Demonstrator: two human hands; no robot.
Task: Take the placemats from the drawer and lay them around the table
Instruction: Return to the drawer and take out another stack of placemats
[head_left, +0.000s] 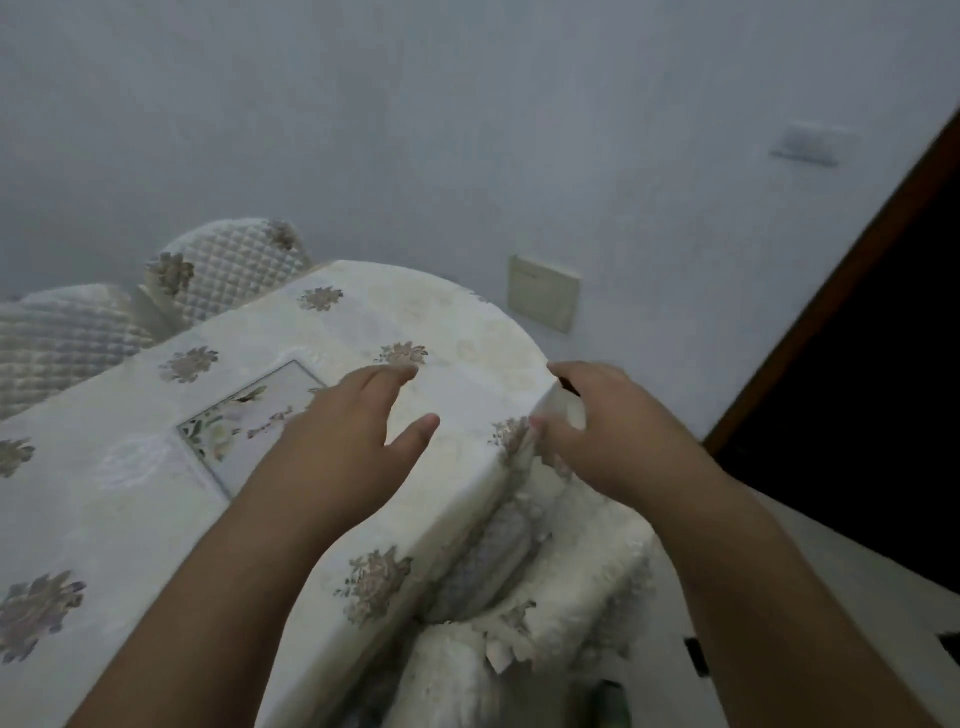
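The right hand (587, 421) pinches the white placemat (467, 400) at the desk's (130, 519) right edge. The left hand (353, 436), fingers spread, lies flat on it. Another floral placemat (244, 421) lies just left.

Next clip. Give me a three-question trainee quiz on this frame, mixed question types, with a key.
1. True or false: the left hand lies with straight fingers on the table.
2. What does the right hand pinch? A) cloth at the table edge B) a cup C) a chair back
3. Which hand is nearer the placemat?

Key: 1 true; 2 A; 3 left.
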